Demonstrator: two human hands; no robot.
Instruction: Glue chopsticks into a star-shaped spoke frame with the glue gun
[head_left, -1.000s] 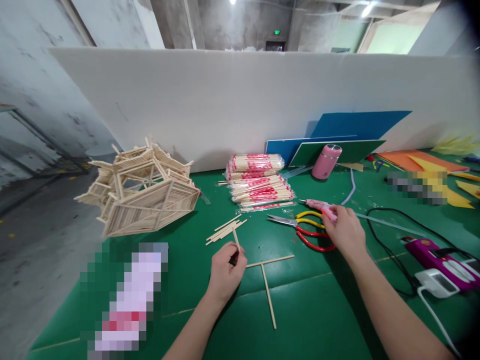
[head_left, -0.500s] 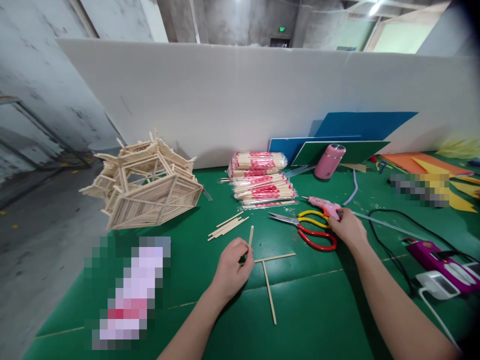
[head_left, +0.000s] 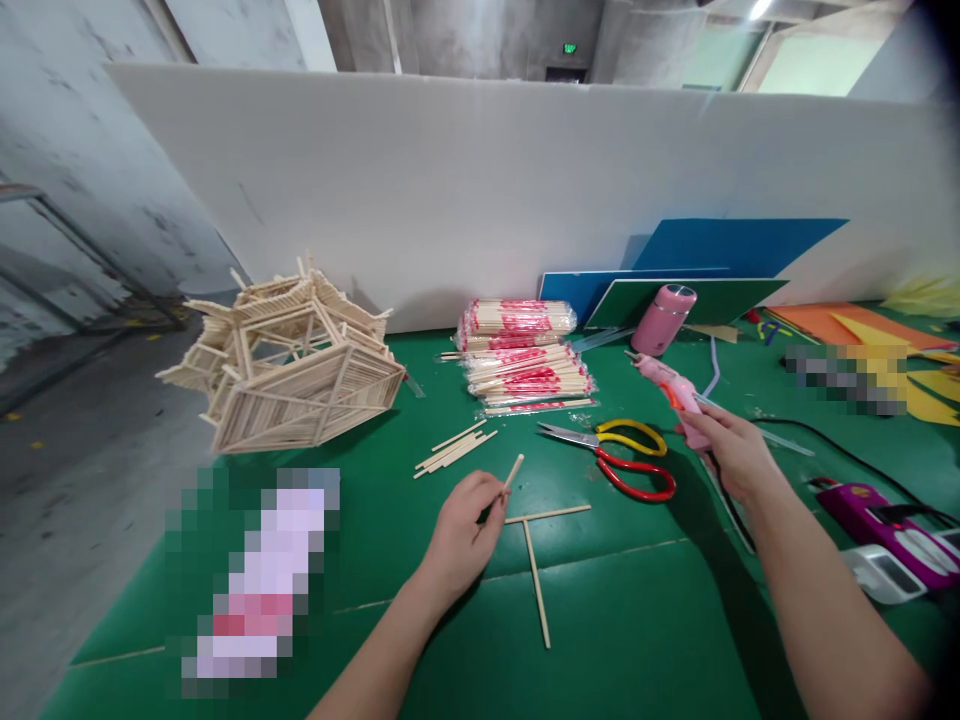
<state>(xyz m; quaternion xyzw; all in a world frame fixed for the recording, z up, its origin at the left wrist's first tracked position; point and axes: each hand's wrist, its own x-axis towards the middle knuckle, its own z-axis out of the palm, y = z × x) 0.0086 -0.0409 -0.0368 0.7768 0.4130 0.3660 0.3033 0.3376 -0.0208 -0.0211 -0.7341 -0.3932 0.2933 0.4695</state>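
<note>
My left hand (head_left: 466, 530) is closed, pinching a short wooden stick (head_left: 513, 471) that points up and to the right. Just right of it a T-shape of two glued sticks (head_left: 535, 560) lies flat on the green mat (head_left: 615, 640). My right hand (head_left: 731, 450) grips a pink glue gun (head_left: 673, 388) lifted off the mat, nozzle pointing up-left, its black cord trailing down. Scissors with yellow and red handles (head_left: 615, 455) lie between the two hands.
A stick-built model house (head_left: 296, 365) sits at the left. Loose sticks (head_left: 454, 450) and wrapped chopstick packs (head_left: 521, 355) lie mid-table. A pink cup (head_left: 664, 318), blue and green boards, coloured paper and a purple device (head_left: 885, 520) are to the right. A white board stands behind.
My right hand has picked the pink glue gun up off the mat and raised it to the right. My left hand has tilted its stick rightward, close to the T-shape.
</note>
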